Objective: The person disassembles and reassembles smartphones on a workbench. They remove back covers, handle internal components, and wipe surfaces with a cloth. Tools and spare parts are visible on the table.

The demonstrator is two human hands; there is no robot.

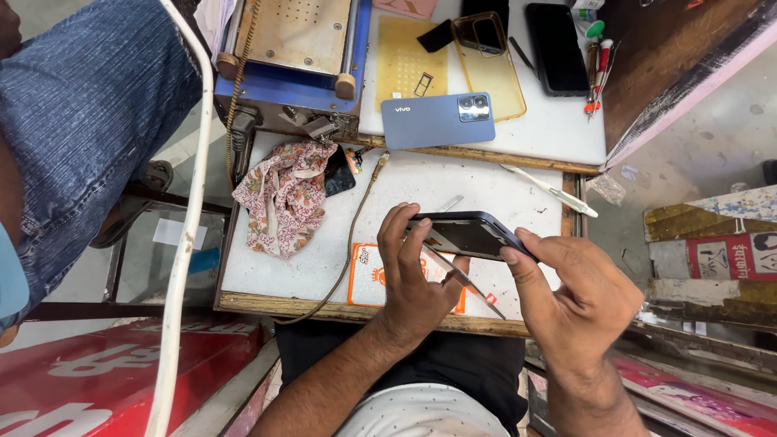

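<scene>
Now both hands hold a dark phone (469, 235) above the white worktop (324, 267).
Seen from the head camera, the left hand (413, 275) has its fingers (401, 231) curled over the phone's near end, while the right hand (579, 295) grips the far end with thumb and fingertips. A thin panel (461, 279), perhaps the screen, angles down from the phone's underside toward the worktop edge. An orange card (368, 279) lies just under the left hand. Farther back lie a floral cloth (283, 194), a blue phone (437, 120) face down, a clear yellowed case (490, 65) and a black phone (556, 48). A blue-based machine (295, 57) stands at the rear.
</scene>
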